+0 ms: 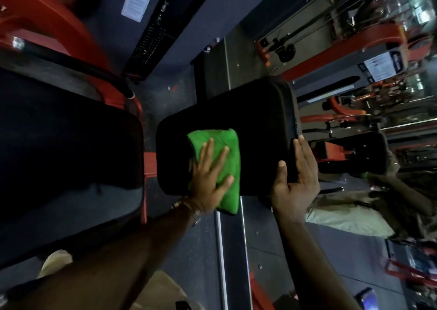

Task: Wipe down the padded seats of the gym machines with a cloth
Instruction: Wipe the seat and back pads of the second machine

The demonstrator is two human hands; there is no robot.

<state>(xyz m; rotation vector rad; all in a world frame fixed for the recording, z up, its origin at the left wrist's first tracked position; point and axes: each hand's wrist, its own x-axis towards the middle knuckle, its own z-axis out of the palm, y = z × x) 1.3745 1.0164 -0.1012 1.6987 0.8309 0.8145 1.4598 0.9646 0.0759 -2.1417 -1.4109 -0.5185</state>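
A black padded seat [255, 120] fills the middle of the view. On its near left part lies a folded green cloth [230, 149], and my left hand [208, 182] presses flat on it with fingers spread. The cloth's lower end hangs over the seat's near edge. My right hand [295, 182] grips the seat's right near corner, thumb on top and fingers wrapped around the side. A second, larger black pad [66, 144] lies to the left, untouched.
Red machine frame parts [47, 16] rise at the upper left and behind the seat [331, 49]. A dark weight stack [151, 37] stands at the top centre. Metal floor rails [222, 250] run below the seat. More machines crowd the right side.
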